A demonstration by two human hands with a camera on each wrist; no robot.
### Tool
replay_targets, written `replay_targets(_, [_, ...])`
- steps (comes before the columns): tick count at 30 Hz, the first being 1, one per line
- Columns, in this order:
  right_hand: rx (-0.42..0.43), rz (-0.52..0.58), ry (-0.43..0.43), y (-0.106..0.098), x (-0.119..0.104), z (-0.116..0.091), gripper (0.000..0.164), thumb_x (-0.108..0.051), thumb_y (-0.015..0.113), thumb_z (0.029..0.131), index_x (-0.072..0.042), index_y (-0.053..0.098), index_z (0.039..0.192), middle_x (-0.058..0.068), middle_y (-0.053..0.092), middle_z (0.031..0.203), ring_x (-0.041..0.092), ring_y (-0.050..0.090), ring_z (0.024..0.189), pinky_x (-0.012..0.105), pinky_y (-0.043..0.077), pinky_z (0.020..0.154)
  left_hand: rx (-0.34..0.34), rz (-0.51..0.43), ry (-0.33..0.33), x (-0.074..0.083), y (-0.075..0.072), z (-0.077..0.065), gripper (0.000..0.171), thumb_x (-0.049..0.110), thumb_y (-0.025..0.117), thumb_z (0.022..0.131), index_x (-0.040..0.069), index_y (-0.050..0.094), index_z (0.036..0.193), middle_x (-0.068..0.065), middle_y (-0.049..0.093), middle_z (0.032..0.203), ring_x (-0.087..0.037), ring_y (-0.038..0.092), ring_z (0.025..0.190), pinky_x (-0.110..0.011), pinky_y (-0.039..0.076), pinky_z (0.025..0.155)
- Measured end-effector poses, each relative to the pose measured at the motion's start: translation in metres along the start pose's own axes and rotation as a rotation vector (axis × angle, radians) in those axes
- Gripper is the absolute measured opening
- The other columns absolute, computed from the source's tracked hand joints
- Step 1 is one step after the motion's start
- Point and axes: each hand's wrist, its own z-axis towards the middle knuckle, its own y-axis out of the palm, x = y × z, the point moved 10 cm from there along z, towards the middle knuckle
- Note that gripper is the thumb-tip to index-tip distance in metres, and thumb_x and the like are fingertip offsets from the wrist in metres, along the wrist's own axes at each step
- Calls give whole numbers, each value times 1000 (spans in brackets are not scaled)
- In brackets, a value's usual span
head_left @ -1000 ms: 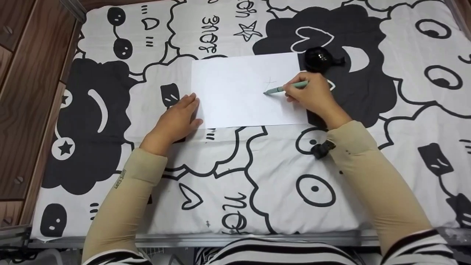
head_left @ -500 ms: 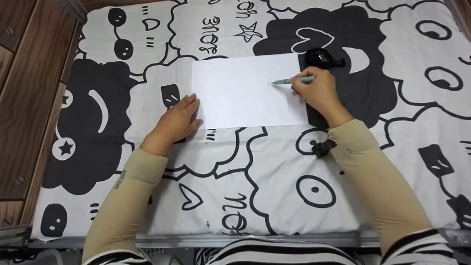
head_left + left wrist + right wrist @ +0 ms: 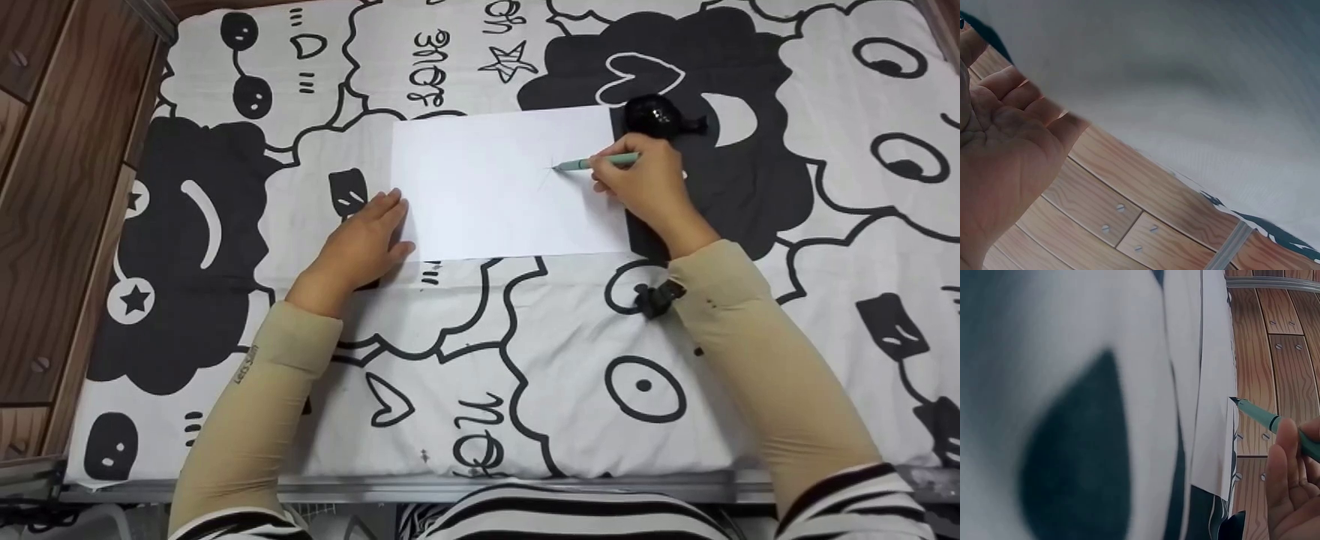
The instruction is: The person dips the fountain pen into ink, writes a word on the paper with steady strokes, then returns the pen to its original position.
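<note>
A white sheet of paper (image 3: 480, 202) lies on the patterned cloth, bearing a few thin crossing lines right of its middle. My right hand (image 3: 643, 176) pinches a green pen (image 3: 600, 162) between thumb and fingers, its tip at those lines. The right wrist view shows the pen (image 3: 1266, 417) with a dark pointed tip, at the edge of the paper (image 3: 1213, 427). My left hand (image 3: 360, 244) rests at the paper's left edge, fingers extended, the fingertips touching it. In the left wrist view, the palm and fingers of the left hand (image 3: 1010, 135) show beside blurred pale cloth.
A shiny black round object with a short neck (image 3: 654, 118) sits just beyond my right hand. A small black device (image 3: 658, 298) is attached at the right wrist. The cloth (image 3: 420, 315) covers the table, with wood-patterned panels (image 3: 82, 187) along the left.
The pen and right hand have moved up and right from lower on the paper, then stay almost still over the last half second. My left hand stays in place.
</note>
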Motion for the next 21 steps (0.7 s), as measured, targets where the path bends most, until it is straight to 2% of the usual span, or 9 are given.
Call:
replay_targets(5, [-16, 6, 9, 1, 0, -1, 19, -22, 60, 79, -3, 60, 83, 5, 64, 77, 13, 61, 59, 19, 48, 50, -5, 3, -5, -1, 1, 0, 60, 32, 54, 84, 4, 32, 132, -9, 23, 139, -24, 17, 126, -38, 21, 99])
replay_targets(13, [-36, -60, 16, -2, -2, -2, 21, -26, 60, 78, -5, 62, 82, 5, 64, 69, 12, 61, 56, 18, 46, 46, -17, 5, -22, 0, 0, 0, 60, 32, 54, 84, 4, 32, 133, -9, 22, 139, -23, 16, 127, -39, 22, 98])
replay_targets(21, [-50, -47, 36, -5, 2, -6, 21, -25, 61, 78, -5, 61, 81, 5, 63, 68, 13, 61, 56, 18, 46, 46, -11, 4, -12, 1, 0, 0, 60, 32, 54, 84, 4, 32, 133, -9, 22, 139, -24, 17, 126, -40, 22, 98])
